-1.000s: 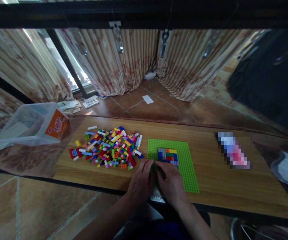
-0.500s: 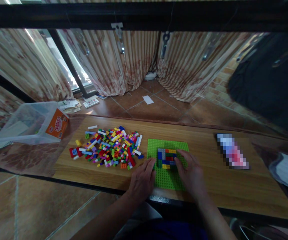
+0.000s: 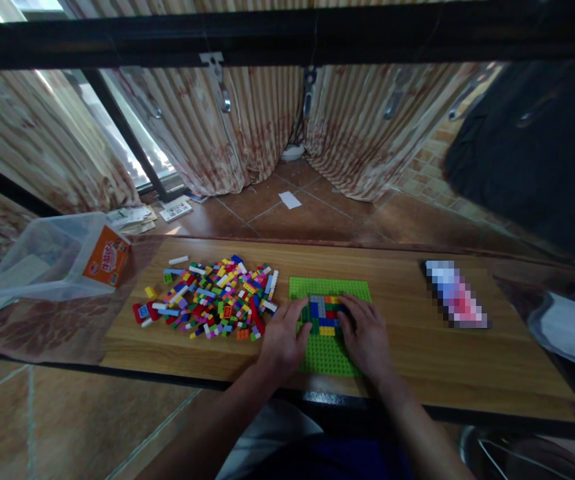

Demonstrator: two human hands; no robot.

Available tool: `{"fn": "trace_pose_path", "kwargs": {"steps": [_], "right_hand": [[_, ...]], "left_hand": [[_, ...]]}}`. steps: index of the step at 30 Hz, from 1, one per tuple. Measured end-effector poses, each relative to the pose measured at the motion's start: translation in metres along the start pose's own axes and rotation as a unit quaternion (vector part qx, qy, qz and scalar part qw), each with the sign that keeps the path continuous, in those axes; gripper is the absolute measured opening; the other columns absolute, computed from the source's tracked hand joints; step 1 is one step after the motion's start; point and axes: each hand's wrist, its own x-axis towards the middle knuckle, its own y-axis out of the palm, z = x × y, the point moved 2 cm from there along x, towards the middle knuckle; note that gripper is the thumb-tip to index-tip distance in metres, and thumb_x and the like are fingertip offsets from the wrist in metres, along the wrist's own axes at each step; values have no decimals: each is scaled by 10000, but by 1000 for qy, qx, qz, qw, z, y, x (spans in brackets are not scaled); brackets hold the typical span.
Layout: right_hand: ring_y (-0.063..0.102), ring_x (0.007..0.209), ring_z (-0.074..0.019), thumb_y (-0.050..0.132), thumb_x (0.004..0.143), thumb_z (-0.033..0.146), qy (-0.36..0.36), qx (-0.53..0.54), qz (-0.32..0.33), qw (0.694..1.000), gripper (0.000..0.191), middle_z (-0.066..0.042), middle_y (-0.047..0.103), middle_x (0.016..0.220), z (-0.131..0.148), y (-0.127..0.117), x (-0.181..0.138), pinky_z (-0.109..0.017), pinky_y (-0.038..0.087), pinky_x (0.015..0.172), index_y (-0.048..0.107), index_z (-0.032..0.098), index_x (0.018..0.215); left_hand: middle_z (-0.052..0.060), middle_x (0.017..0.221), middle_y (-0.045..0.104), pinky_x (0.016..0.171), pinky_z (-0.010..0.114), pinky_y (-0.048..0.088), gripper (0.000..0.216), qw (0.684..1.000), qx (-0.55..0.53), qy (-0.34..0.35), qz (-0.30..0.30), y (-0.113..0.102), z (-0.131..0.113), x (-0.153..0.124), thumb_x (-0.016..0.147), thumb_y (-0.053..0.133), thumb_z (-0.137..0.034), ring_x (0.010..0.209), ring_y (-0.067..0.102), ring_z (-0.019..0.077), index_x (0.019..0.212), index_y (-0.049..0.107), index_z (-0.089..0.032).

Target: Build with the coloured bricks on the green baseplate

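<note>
A green baseplate [image 3: 327, 355] lies on the wooden table [image 3: 417, 347] in front of me. A small flat block of coloured bricks [image 3: 323, 315] is stuck on its middle. My left hand [image 3: 283, 339] rests on the plate's left edge, fingertips touching the left side of the brick block. My right hand [image 3: 365, 337] lies on the plate's right part, fingers curled against the block's right side. Neither hand lifts anything. A heap of loose coloured bricks [image 3: 210, 300] is spread to the left of the plate.
A clear plastic tub [image 3: 42, 257] with an orange label lies tipped at the table's far left. A blurred-out object [image 3: 454, 293] lies at the right. A dark bag [image 3: 532, 153] hangs at the upper right. Curtains and a tiled floor are behind the table.
Both hands moved up from the plate's near edge to either side of the brick block. The right hand swung out right, then closed in on the block. The plate shifted slightly.
</note>
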Motion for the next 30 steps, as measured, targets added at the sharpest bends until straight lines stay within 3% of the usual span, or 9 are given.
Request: {"fn": "trace_pose_path", "kwargs": {"steps": [7,19,30], "right_hand": [[577,1143,-250,479,948,382,1,6,-11,1000,332,-103,672,1209,0,-1,0,-488,436,977,650,209,1174],[580,1135,-247,489,942,390,11,18,-19,1000,329,-106,677,1187,1,-2,-1,-485,440,969,660,208,1156],[579,1134,-243,487,943,374,0,5,-19,1000,326,-109,670,1202,0,-2,-2,-476,437,974,654,206,1167]], "left_hand": [[92,1251,649,1042,446,484,464,999,-4,-11,42,11,3,40,834,584,-75,1161,600,231,1283,550,-183],[72,1185,671,959,413,530,478,998,-20,-35,48,19,6,43,803,631,-95,997,645,207,1267,565,-194],[61,1108,704,896,360,558,463,995,-30,-52,78,13,4,51,769,650,-79,907,670,191,1221,605,-172]]}}
